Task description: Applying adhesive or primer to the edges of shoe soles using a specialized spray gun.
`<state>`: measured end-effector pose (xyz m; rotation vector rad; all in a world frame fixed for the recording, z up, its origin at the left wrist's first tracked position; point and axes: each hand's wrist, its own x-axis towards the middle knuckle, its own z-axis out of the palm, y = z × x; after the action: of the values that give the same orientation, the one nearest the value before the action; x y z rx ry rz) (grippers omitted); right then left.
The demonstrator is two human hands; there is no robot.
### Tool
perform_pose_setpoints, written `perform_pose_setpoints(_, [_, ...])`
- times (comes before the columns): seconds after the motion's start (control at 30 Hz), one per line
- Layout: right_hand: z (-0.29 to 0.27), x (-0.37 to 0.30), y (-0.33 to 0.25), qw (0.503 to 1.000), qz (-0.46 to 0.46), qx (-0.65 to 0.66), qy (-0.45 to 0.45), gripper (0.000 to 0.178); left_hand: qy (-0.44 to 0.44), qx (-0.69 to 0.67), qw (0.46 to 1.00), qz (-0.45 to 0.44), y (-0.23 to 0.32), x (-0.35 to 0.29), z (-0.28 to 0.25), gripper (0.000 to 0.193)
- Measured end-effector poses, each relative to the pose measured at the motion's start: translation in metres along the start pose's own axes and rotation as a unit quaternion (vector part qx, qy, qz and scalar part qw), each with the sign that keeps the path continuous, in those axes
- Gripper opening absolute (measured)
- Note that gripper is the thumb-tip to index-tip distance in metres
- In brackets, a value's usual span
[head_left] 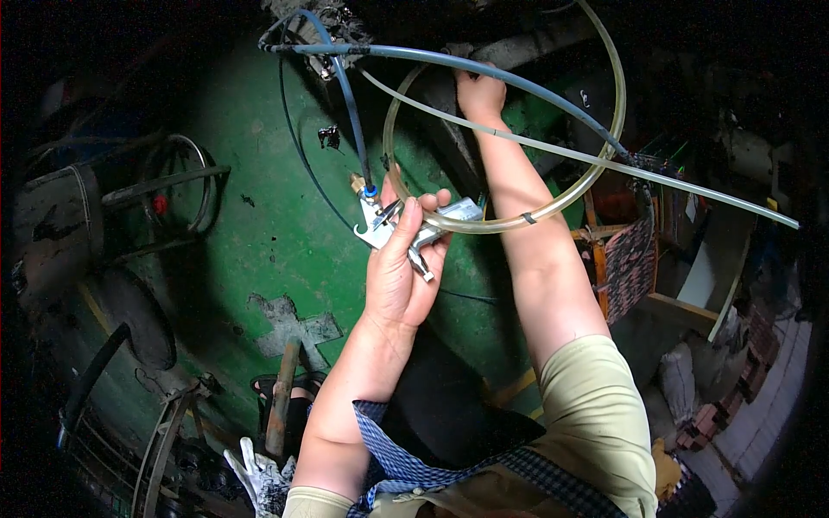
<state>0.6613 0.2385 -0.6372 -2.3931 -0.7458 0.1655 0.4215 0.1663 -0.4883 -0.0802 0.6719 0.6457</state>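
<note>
My left hand [399, 281] is closed around a silver spray gun [373, 229], in the middle of the view. A blue air hose [352, 121] runs into a fitting on the gun. Beside the gun, a yellowish clear tube [496, 226] loops across my right forearm and up. My right hand [482, 93] reaches far forward with its fingers curled at a dark bar [540, 47]; what they grip is hidden. A thin whitish tube [673, 180] crosses above that forearm, and the thicker blue hose [458, 62] arches over it.
Below me is a green floor [250, 207] with dark stains. A metal cross-shaped foot [298, 328] with a rusty post stands near my shoes. At left are a metal hoop [203, 186] and dark frames; a patterned chair [629, 263] is at right. A dirty white glove [250, 475] lies low left.
</note>
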Motion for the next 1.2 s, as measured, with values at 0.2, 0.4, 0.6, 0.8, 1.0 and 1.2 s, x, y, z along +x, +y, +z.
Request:
perform_pose_setpoints(0.2, [0.0,0.005,0.008,1.0,-0.013,0.02,-0.01,0.021,-0.005,-0.011,1.0,0.001,-0.001,0.002,-0.001,0.046])
perform_pose_setpoints(0.4, [-0.002,0.013,0.016,0.999,-0.011,-0.006,-0.031,0.027,-0.003,-0.01,1.0,-0.003,-0.004,0.005,-0.002,0.047])
perform_pose_setpoints(0.6, [-0.004,0.018,0.01,0.996,0.043,-0.018,-0.077,0.032,0.006,-0.008,1.0,0.002,-0.004,0.006,-0.004,0.048])
perform_pose_setpoints(0.8, [0.0,0.007,0.002,0.997,0.021,0.011,-0.07,0.034,0.011,-0.014,1.0,0.008,0.001,0.005,-0.01,0.046])
perform_pose_setpoints(1.0, [-0.03,-0.044,0.007,0.913,0.122,0.361,-0.148,0.025,0.035,-0.016,0.999,0.023,-0.002,0.013,-0.012,0.041])
perform_pose_setpoints(1.2, [-0.118,-0.13,-0.021,0.535,0.074,0.745,-0.391,0.065,0.053,0.027,0.996,0.06,-0.007,0.015,-0.013,0.046])
